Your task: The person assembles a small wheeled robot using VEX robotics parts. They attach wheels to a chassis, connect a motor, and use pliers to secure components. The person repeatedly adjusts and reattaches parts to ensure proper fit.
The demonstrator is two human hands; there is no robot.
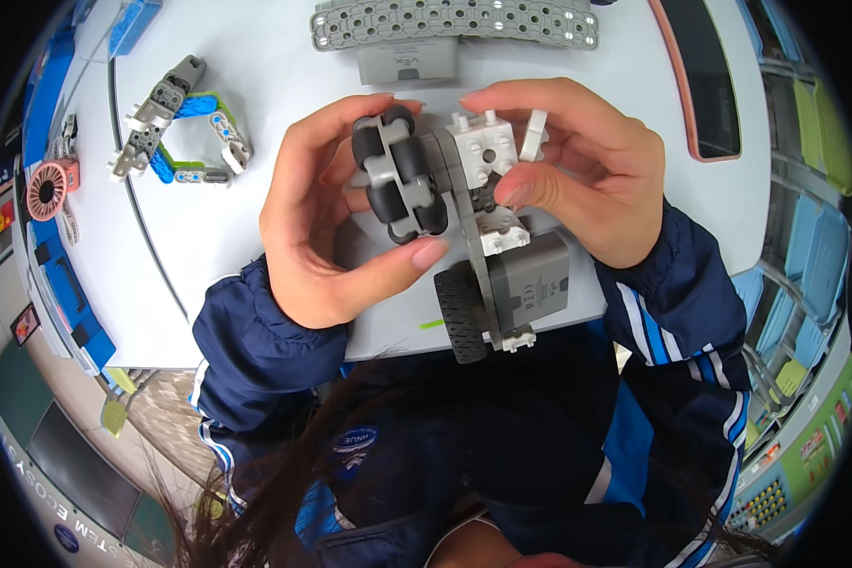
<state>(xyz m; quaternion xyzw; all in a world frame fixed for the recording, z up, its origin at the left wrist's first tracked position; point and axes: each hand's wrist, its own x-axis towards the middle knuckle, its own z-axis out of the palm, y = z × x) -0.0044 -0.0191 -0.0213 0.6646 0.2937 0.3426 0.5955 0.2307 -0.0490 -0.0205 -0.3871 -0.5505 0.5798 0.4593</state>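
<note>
Between my hands is a partly built toy robot chassis (475, 248), tilted above the white table. My left hand (303, 218) curls round an omni wheel (398, 175) with black rollers on a grey hub, thumb below it and fingers behind. With my right hand (592, 170) I grip white connector blocks (486, 150) on the chassis; the thumb presses near their lower corner. A small white connector piece (534, 135) stands by the right index finger. Lower on the chassis are a black treaded wheel (461, 317) and a grey motor box (532, 282). Some fingertips are hidden behind the parts.
Ahead lies a long grey perforated beam assembly (454, 24) with a grey box (408, 62) under it. A ring of grey, blue and green parts (185, 133) sits at the left. A phone (699, 76) lies far right; a pink fan (51, 189) is far left.
</note>
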